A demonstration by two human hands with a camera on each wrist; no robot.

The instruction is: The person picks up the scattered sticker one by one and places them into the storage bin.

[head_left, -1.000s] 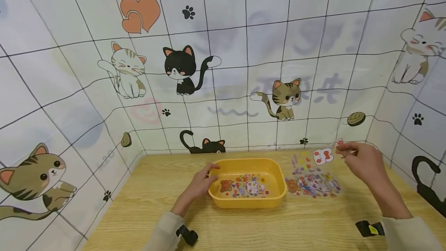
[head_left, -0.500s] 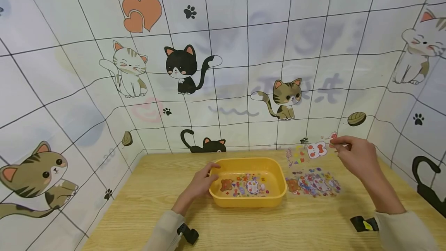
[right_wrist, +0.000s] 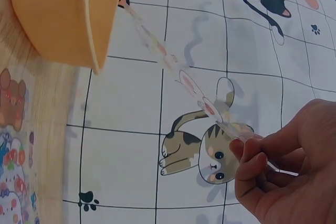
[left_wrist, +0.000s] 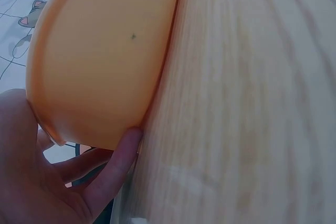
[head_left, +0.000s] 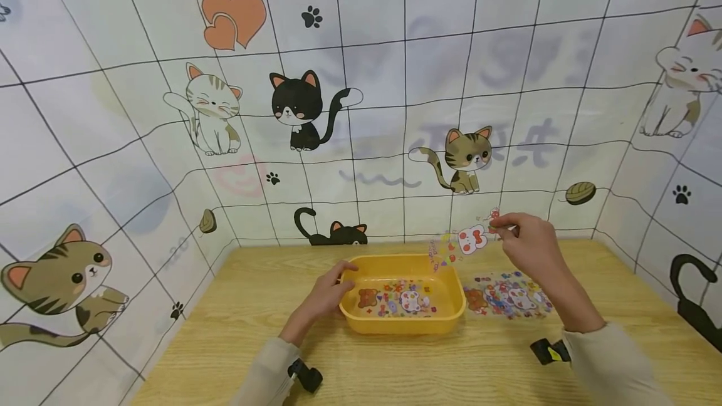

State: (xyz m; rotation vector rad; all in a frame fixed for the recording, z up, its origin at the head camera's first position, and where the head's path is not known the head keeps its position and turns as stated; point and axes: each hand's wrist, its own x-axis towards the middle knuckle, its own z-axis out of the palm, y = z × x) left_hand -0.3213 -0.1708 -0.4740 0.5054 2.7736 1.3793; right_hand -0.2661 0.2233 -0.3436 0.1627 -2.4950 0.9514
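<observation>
The right hand [head_left: 530, 243] pinches a clear plastic rabbit-face sticker sheet [head_left: 471, 240] in the air near the far right corner of a yellow rectangular plastic tray [head_left: 402, 328]; the left hand [head_left: 323, 294] grasps the tray's left end on the pale wooden worktop [head_left: 225, 324].

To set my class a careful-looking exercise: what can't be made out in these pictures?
Right wrist view: the full design of the sticker sheet in the right hand, seen nearly edge-on.
Left wrist view: the inside of the yellow tray, hidden by its outer wall.
Head view: how many sheets lie beside the tray; their small, see-through designs blend together.
</observation>
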